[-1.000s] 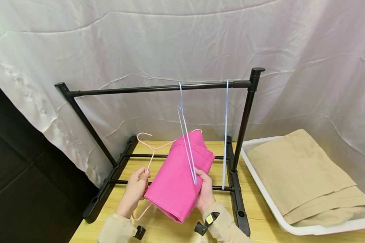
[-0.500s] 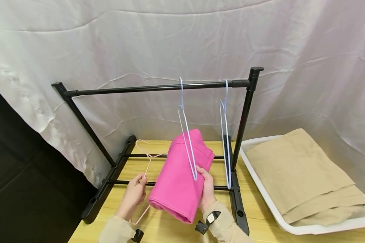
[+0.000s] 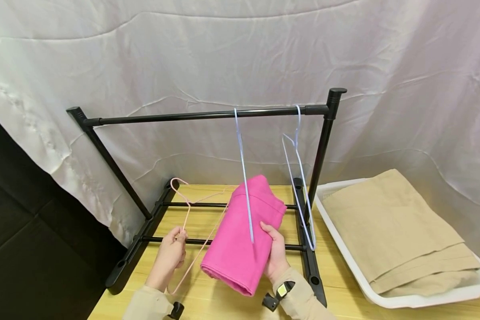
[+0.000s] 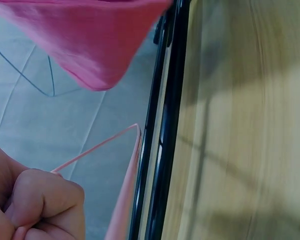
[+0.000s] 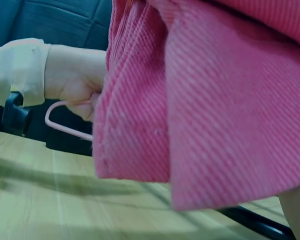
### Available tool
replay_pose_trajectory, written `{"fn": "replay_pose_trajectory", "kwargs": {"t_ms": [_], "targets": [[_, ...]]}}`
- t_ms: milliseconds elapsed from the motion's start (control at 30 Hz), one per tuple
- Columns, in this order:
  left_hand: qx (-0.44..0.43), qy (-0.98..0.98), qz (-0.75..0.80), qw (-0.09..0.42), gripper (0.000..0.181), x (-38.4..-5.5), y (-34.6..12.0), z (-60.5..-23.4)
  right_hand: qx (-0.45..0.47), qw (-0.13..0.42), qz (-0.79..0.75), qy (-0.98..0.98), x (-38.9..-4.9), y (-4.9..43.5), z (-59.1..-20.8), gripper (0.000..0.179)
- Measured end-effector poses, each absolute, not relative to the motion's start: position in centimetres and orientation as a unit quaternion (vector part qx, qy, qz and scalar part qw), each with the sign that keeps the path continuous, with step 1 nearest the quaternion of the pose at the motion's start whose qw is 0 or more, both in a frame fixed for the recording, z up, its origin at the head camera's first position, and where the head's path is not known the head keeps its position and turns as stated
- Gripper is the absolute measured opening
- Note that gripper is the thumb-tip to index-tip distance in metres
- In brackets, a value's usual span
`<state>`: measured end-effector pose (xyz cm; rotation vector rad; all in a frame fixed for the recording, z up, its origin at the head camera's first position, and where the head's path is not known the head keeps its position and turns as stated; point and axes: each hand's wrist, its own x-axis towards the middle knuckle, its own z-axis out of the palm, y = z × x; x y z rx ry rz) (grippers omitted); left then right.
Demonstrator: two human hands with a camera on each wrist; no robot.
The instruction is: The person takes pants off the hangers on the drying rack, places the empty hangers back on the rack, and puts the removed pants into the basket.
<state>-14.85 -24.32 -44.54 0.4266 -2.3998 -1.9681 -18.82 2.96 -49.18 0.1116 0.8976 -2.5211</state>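
Observation:
A pink wire hanger is pinched in my left hand, its hook up and its long bar slanting toward the cloth. My right hand grips a folded pink garment from its right side, the thumb on top. In the head view the hanger and garment stand apart at the front, while the hanger's far end lies close to the cloth's upper left. Ribbed fabric fills much of the right wrist view, where the garment hides part of the left hand behind it.
A black garment rack surrounds the work. Two bluish hangers, a middle hanger in front of the garment and a right hanger, hang from its rail. At right a white tray holds folded tan cloth.
My left hand has moved left with the pink hanger, drawing it out from behind the garment. The garment has shifted slightly right in my right hand. Both bluish hangers have swivelled.

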Motion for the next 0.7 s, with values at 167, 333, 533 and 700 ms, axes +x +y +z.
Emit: {"fn": "replay_pose_trajectory", "kwargs": {"t_ms": [167,333,533,700], "targets": [[0.134,-0.768,-0.626,0.010,0.023,-14.7,-24.3,-44.1,0.046,0.220,-0.915,0.336,-18.6,3.2,-49.8,0.043],[0.130,-0.769,-0.625,0.015,0.022,-14.5,-24.2,-43.5,0.056,0.203,-0.917,0.338,-18.3,3.3,-50.2,0.038],[0.116,-0.771,-0.626,0.021,0.023,-14.4,-24.1,-42.8,0.059,0.199,-0.917,0.341,-17.7,3.7,-50.1,0.038],[0.109,-0.775,-0.622,0.026,0.024,-14.2,-23.8,-42.1,0.063,0.199,-0.921,0.329,-17.5,4.2,-49.5,0.040]]}}
